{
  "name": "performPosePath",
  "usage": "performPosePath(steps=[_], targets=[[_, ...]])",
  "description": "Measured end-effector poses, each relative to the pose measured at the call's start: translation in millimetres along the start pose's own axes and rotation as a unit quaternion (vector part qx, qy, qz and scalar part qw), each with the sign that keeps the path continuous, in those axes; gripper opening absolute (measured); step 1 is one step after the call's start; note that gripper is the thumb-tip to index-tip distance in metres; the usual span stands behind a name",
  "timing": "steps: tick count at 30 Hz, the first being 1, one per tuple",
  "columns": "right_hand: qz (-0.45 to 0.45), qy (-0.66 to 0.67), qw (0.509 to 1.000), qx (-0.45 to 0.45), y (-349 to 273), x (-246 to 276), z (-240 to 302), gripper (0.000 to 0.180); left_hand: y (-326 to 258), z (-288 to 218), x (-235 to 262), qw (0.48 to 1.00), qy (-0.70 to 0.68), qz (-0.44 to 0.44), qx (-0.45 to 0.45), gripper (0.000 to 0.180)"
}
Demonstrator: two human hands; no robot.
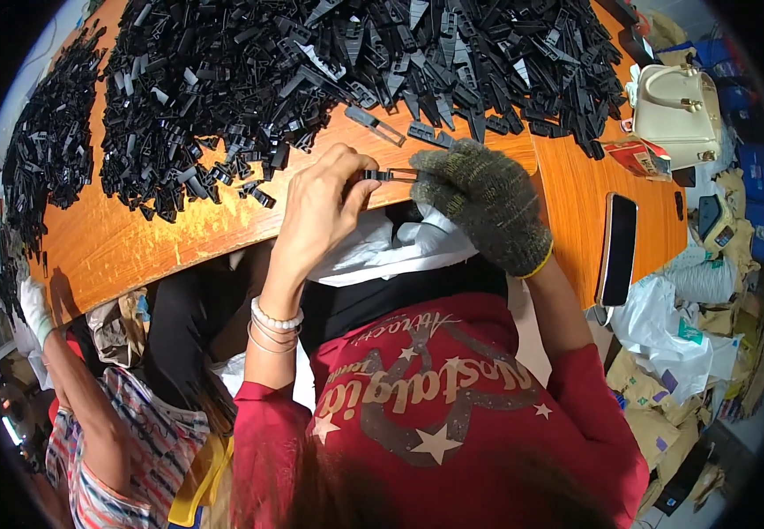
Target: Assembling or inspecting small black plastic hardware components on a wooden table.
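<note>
A slim black plastic clip (pixel 391 175) with a slotted, frame-like end spans the gap between my two hands, just above the table's near edge. My bare left hand (pixel 322 198) pinches its left end between thumb and fingers. The other end is gripped by my right hand (pixel 489 204), in a dark knitted glove with a yellow cuff. The fingers partly hide both ends of the piece. A similar clip (pixel 375 125) lies on the wood just beyond my hands. White cloth or plastic (pixel 399 247) covers my lap beneath them.
Large heaps of black plastic parts (pixel 223 88) cover the far side of the wooden table (pixel 126 264). To the right lie a phone (pixel 618 251), a red packet (pixel 642 160) and a cream handbag (pixel 677 115). At the left, a co-worker's white-gloved hand (pixel 34 309) is beside another heap.
</note>
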State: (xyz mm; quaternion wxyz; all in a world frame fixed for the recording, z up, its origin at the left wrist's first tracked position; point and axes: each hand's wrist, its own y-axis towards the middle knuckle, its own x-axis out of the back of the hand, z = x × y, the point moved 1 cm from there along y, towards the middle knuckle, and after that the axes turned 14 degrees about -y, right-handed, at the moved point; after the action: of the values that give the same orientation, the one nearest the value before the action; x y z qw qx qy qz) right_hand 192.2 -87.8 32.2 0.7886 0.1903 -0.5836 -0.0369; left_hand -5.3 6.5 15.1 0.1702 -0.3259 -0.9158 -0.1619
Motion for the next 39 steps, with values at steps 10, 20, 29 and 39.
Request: performPosePath(steps=[10, 20, 29, 39], targets=[[0.114, -0.117, 0.985, 0.060, 28, 21, 4, 0.030, -1, 4, -1, 1.000, -0.021, -0.009, -0.008, 0.014], [0.204, -0.164, 0.959, 0.103, 36, 24, 3, 0.041, 0, 11, -2, 0.999, -0.037, 0.000, -0.018, 0.013], [0.244, 0.095, 0.965, -0.017, 50, 9, 2, 0.031, -2, 17, 0, 0.997, -0.049, -0.003, -0.055, 0.022], [0.301, -0.094, 0.930, 0.189, 65, 8, 14, 0.025, -4, 12, -4, 0.997, -0.028, 0.016, -0.066, 0.027]])
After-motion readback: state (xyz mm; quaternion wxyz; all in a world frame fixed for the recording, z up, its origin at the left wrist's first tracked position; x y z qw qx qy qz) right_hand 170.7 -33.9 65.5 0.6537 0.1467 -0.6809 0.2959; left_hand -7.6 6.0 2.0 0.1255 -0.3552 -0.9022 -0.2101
